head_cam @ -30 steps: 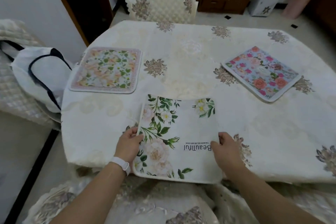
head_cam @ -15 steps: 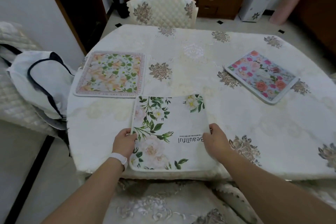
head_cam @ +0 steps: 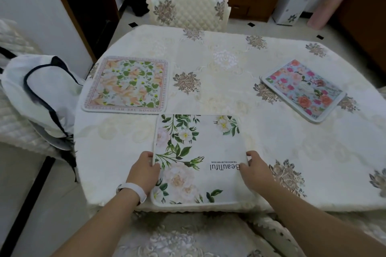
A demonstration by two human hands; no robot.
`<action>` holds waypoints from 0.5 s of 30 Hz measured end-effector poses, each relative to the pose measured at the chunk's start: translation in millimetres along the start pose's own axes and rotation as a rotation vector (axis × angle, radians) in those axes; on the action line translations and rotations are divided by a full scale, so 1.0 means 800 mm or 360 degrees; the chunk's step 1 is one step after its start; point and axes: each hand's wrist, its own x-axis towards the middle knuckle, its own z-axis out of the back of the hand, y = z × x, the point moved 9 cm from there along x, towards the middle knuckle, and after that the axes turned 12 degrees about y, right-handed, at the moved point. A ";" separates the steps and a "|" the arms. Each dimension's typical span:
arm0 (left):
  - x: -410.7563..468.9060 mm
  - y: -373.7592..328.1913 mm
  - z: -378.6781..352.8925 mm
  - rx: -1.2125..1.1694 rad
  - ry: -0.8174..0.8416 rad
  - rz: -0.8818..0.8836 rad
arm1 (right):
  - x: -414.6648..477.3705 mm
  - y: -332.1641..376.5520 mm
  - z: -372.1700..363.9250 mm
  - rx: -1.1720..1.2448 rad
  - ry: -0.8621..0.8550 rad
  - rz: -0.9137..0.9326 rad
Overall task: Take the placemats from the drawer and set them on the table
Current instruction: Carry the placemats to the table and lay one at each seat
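A white floral placemat (head_cam: 198, 160) is laid flat at the near edge of the table (head_cam: 292, 148), flanked by an orange-leaf placemat (head_cam: 127, 85) and a pink-rose placemat (head_cam: 302, 89). Its side edges are pinched by the left hand (head_cam: 144, 171) and right hand (head_cam: 255, 171), fingers curled closed on them.

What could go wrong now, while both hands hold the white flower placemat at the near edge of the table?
1. The white placemat lies at the table's near edge; it may slip off once released.
2. Its far left corner almost meets the peach placemat; pushing forward could overlap them.
3. Sliding it may wrinkle the tablecloth.
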 end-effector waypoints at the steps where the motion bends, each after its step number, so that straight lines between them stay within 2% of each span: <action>1: 0.001 0.000 0.000 0.0031 0.0011 -0.0014 | 0.001 -0.001 0.000 0.0004 -0.0004 -0.0007; 11: 0.003 -0.003 0.009 0.0418 -0.0017 -0.0050 | 0.016 -0.017 -0.001 0.0112 0.0145 -0.0124; 15: 0.006 -0.032 0.017 0.0837 -0.0276 -0.0274 | 0.018 -0.004 0.004 -0.0141 0.0031 -0.0034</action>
